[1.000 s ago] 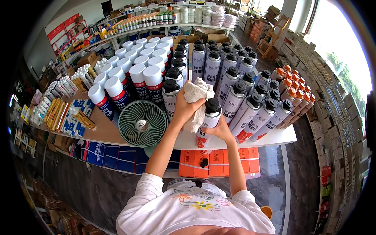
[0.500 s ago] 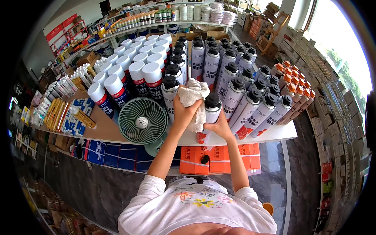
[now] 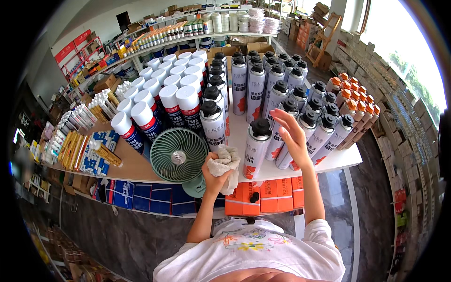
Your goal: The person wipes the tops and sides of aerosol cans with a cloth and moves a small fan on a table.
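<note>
My left hand (image 3: 212,176) is closed around a crumpled off-white cloth (image 3: 225,169) at the table's front edge. Just right of the cloth, a silver-grey spray can (image 3: 256,150) with a black top stands upright on the white table (image 3: 336,162). My right hand (image 3: 292,136) is raised beside that can, fingers stretched out and apart, holding nothing. Behind and to the right of it, several similar black-topped cans (image 3: 322,136) stand in a group. Another such can (image 3: 213,124) heads a row behind my left hand.
A green desk fan (image 3: 179,155) stands left of the cloth. Beyond it are several dark blue cans with white caps (image 3: 144,117). Brown tubes with orange tips (image 3: 359,117) crowd the right end. Orange boxes (image 3: 276,195) sit below the table's front edge.
The can I was holding with both hands now stands on the table. My left hand has come down and nearer with the cloth. My right hand has let go and lifted to the right.
</note>
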The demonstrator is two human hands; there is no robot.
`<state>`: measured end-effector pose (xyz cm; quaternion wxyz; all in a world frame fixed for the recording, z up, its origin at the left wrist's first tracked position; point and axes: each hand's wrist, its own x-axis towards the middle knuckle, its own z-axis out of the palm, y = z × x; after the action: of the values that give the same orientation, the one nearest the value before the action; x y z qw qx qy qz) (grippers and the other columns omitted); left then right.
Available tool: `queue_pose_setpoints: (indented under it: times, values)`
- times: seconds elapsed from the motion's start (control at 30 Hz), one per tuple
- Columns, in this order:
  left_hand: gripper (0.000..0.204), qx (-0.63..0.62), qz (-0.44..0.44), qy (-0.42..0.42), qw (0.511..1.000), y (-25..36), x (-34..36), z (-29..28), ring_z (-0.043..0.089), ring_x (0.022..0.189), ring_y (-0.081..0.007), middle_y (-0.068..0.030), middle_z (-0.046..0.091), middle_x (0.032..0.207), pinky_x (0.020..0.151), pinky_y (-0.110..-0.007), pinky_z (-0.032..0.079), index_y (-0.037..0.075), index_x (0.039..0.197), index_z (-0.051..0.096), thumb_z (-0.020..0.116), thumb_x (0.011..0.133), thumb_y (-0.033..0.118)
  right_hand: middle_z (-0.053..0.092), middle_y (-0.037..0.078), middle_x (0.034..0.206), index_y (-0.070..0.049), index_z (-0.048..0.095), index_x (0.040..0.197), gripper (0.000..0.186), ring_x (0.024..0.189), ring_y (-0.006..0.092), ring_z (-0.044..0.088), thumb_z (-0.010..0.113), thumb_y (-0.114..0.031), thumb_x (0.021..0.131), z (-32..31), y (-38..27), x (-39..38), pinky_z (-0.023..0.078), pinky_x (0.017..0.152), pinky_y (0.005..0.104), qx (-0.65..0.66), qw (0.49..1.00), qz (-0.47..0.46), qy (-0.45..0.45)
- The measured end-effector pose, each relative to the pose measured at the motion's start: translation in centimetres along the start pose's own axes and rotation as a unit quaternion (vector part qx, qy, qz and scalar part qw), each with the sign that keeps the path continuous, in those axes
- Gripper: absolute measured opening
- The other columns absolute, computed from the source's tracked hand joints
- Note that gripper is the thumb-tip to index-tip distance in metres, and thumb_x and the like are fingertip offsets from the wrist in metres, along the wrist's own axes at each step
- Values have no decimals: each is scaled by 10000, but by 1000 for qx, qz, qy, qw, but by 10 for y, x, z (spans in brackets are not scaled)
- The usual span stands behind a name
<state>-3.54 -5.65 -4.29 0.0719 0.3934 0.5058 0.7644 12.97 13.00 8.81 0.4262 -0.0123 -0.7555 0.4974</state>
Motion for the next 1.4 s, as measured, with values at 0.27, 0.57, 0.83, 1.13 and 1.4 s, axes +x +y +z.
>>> queue_pose_setpoints:
  times: [0.27, 0.57, 0.83, 1.13, 1.4]
  values:
    - [469, 142, 131, -41, 980, 55, 29, 27, 610, 976, -239, -90, 656, 1051, 849, -345, 480, 41, 1059, 621, 845, 648, 72, 650, 168, 1122, 4, 634, 1166, 276, 1024, 329, 642, 529, -206, 1022, 9, -25, 51, 504, 883, 370, -215, 949, 8, -232]
    - [336, 239, 356, -86, 899, 1, 15, 51, 567, 958, -193, 55, 677, 1042, 861, -366, 411, 160, 1047, 735, 764, 712, 171, 541, 110, 930, 22, 580, 994, 208, 852, 241, 554, 414, -103, 1008, 29, -10, 37, 463, 815, 341, -220, 963, 6, -158]
    - [358, 187, 357, -46, 914, -10, 11, 61, 577, 918, -169, 73, 673, 1036, 838, -353, 411, 180, 1043, 757, 742, 685, 181, 539, 144, 914, 29, 576, 960, 199, 812, 298, 576, 455, -126, 994, 39, -6, 31, 479, 778, 358, -240, 968, 15, -76]
    - [389, 216, 329, -156, 906, -66, -10, 40, 573, 925, -187, 64, 668, 1000, 851, -380, 414, 179, 1045, 741, 759, 658, 159, 525, 164, 894, 25, 572, 975, 205, 790, 327, 548, 423, -113, 1006, 57, -4, 31, 461, 750, 362, -329, 944, -4, 25]
    - [354, 182, 361, -2, 915, 2, 28, 65, 583, 927, -200, 55, 683, 997, 801, -348, 460, 172, 1016, 760, 780, 662, 171, 544, 184, 941, 22, 559, 987, 192, 869, 398, 572, 431, -121, 1003, 51, -17, 27, 482, 767, 426, -314, 949, 12, -11]
